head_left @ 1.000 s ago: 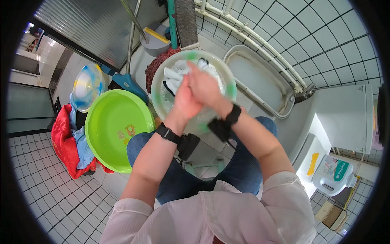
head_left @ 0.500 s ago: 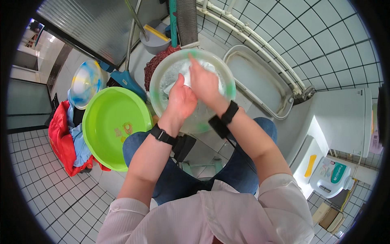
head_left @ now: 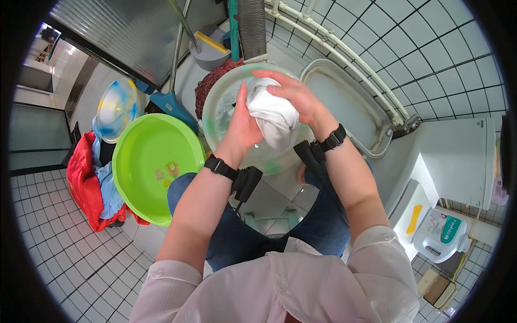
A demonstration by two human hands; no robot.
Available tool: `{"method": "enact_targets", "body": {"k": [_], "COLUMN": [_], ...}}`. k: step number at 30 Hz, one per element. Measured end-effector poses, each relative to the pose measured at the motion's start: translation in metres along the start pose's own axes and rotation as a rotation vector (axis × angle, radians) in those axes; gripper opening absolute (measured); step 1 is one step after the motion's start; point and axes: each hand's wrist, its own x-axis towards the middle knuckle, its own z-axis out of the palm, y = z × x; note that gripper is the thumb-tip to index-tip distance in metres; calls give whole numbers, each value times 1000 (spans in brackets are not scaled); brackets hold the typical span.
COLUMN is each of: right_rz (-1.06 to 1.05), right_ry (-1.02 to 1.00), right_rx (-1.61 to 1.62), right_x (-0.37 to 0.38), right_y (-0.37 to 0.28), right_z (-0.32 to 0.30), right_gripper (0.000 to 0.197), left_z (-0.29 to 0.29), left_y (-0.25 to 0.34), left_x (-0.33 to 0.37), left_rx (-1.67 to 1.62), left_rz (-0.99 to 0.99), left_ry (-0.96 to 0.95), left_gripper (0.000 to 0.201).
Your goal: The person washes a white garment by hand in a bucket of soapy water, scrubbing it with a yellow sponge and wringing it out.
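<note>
A wet-looking bundle of white cloth [head_left: 273,117] is held between my two hands over a pale, green-tinted basin [head_left: 265,164]. My left hand [head_left: 245,125] supports it from the left side with the palm turned toward it and the thumb pointing up. On the other side my right hand [head_left: 298,96] grips it, fingers reaching over the top and thumb pressed on its face. Soapy water with foam [head_left: 223,110] shows in the basin to the left of the hands. What kind of cloth item it is cannot be made out.
A bright green basin [head_left: 145,145] stands left, beside red clothing [head_left: 86,180] and light blue clothing [head_left: 110,188]. Behind are a blue-and-yellow patterned basin [head_left: 116,110], a mop head [head_left: 212,83] and a grey dustpan [head_left: 207,54]. At right are a grey tub [head_left: 353,105] and a detergent jug [head_left: 439,234].
The white cloth has come up out of the basin and is gathered into a bundle between my hands. My right hand has moved right and now grips the cloth.
</note>
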Motion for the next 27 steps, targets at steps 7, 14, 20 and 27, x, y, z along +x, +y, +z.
{"method": "enact_targets", "body": {"k": [7, 14, 20, 27], "right_rz": [-305, -158, 36, -129], "right_ry": [153, 74, 84, 284], "right_rx": [-437, -657, -975, 317], "right_x": [-13, -6, -1, 0], "right_y": [18, 41, 74, 48], "right_z": [19, 12, -29, -20], "right_gripper": [71, 79, 59, 49], "left_z": [16, 3, 13, 5], "left_y": [25, 32, 38, 26], "left_x": [-6, -9, -14, -1], "left_rx": [5, -262, -181, 204], "left_rz": [200, 166, 256, 619], "left_ry": [-50, 77, 138, 157], "left_gripper": [48, 19, 13, 34]}}
